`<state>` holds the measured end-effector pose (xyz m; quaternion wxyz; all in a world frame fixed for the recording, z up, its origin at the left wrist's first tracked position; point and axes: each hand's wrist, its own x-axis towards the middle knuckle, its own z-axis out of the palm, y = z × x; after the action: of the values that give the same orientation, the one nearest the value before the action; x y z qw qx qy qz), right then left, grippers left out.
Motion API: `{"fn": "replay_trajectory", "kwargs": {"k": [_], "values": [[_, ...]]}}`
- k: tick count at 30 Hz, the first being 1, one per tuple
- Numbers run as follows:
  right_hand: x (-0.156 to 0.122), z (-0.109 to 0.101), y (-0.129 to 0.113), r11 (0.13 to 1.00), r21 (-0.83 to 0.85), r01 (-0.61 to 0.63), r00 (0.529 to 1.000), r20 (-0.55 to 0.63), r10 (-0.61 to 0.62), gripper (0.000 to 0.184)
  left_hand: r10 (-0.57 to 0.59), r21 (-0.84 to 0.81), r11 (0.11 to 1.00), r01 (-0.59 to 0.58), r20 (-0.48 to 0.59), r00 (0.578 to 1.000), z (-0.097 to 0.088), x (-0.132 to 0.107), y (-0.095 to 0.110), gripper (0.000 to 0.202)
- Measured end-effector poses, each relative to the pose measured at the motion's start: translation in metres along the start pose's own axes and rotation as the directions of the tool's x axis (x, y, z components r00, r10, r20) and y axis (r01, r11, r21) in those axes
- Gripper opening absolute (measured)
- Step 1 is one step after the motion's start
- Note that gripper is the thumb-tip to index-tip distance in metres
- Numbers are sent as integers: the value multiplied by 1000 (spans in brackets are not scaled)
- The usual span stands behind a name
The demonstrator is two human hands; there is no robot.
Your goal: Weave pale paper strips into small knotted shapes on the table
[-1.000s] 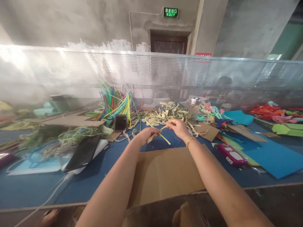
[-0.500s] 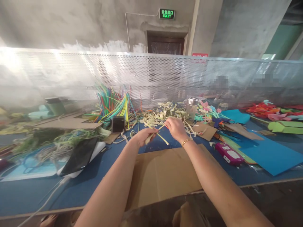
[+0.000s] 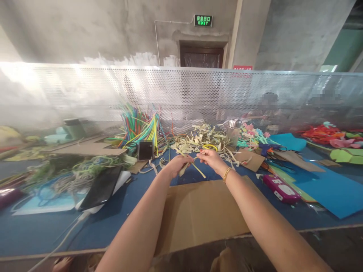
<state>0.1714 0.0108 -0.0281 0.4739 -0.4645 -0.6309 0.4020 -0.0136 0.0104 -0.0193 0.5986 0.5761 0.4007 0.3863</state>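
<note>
My left hand (image 3: 178,164) and my right hand (image 3: 210,159) meet above the blue table (image 3: 113,217), both pinched on pale yellow-green paper strips (image 3: 195,166). The strips cross between my fingers and one end points down toward the brown cardboard sheet (image 3: 198,211) below. A gold bracelet (image 3: 227,173) circles my right wrist. Just behind my hands lies a heap of similar pale strips (image 3: 201,139).
A bundle of coloured straws (image 3: 138,126) stands at the back left beside a metal-capped jar (image 3: 233,132). A dark tablet (image 3: 100,187) and cable lie left. A pink case (image 3: 280,189), blue sheet (image 3: 326,189) and coloured paper shapes lie right. A perforated metal screen (image 3: 198,94) walls the back.
My hands have drawn closer together over the strips, the right hand shifting slightly left and lower. The view has tilted a little.
</note>
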Motion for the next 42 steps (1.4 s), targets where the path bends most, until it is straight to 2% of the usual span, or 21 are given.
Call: {"fn": "replay_trajectory", "kwargs": {"k": [3, 7, 11, 15, 19, 25, 29, 35, 42], "values": [[1, -5, 0, 996, -13, 85, 996, 9, -85, 31, -46, -1, 999, 46, -1, 999, -1, 1, 0, 20], [2, -12, -4, 965, -121, 234, 972, 25, -233, 25, -143, -29, 989, 145, 48, 989, -3, 1, 1, 23], [2, -15, -7, 944, -161, 288, 957, 6, -291, 22, -153, -87, 983, 160, 83, 985, -3, -1, 2, 22], [2, -16, -8, 943, -186, 277, 957, -39, -289, 23, -115, -150, 980, 132, 116, 987, 0, -4, 3, 24], [-1, -15, -10, 946, -192, 262, 964, 5, -266, 26, -104, -195, 974, 116, 70, 992, 1, -5, 4, 20], [-4, -10, -9, 981, -151, 124, 990, 81, -113, 42, -46, -93, 994, 51, 57, 997, -2, -3, 0, 26], [-1, -9, -6, 986, -66, 150, 986, 82, -145, 33, -76, -35, 996, 78, 54, 996, -2, -1, 0, 25], [1, -7, -4, 992, 101, 79, 992, 88, -88, 23, -115, -65, 991, 115, -4, 993, -2, 1, -1, 26], [-1, -10, -6, 991, 130, 36, 987, 148, -56, 27, -94, -61, 994, 93, -15, 995, -3, -2, -1, 31]]}}
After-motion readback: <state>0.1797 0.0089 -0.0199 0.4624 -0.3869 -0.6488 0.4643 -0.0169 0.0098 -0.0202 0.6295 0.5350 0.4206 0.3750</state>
